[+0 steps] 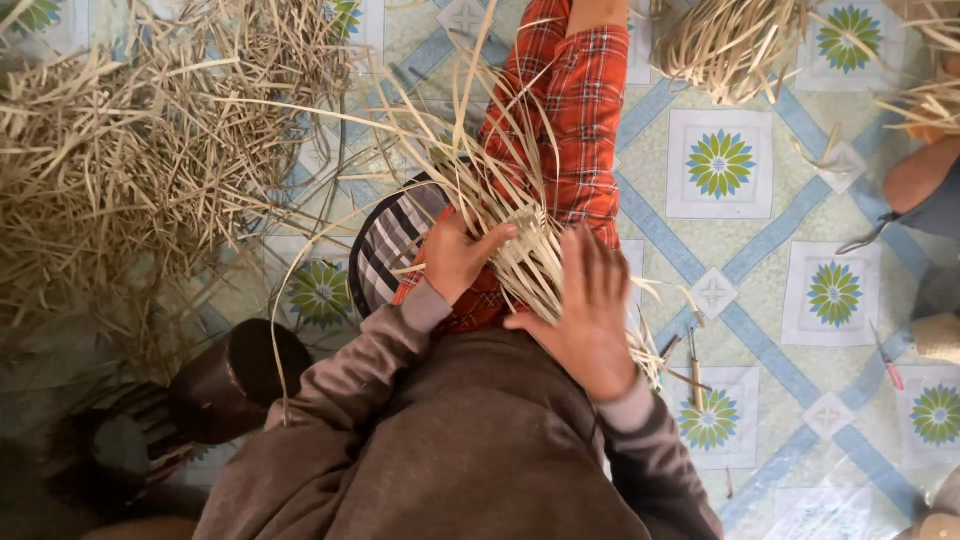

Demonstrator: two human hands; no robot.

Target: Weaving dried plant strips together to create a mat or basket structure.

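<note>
Seated on the patterned floor (760,250), red plaid trouser leg (575,110) stretched forward, woven strip work (530,255) resting across the lap

Left hand (455,258): fingers (495,240) closed around the near edge of the woven strip work, thumb pressed on top; grasping the pale flat strips at the woven part

Right hand (590,310): laid flat, palm down, fingers (590,255) spread and extended over the strips; pressing, not clenched

Woven strip work: centred between both hands, just above the knee; loose strip ends fanning upward and to the left, others trailing past the right wrist

Surroundings:
- large heap of dry strips (130,150) on the floor at left, well apart from the hands
- striped cushion (390,240) just beside the left hand, partly under the leg
- dark round pot (240,375) near the left elbow
- second bundle of strips (730,40) at top right
- red-handled tool (888,365) on the floor at far right
- another person's arm (920,175) at the right edge
</note>
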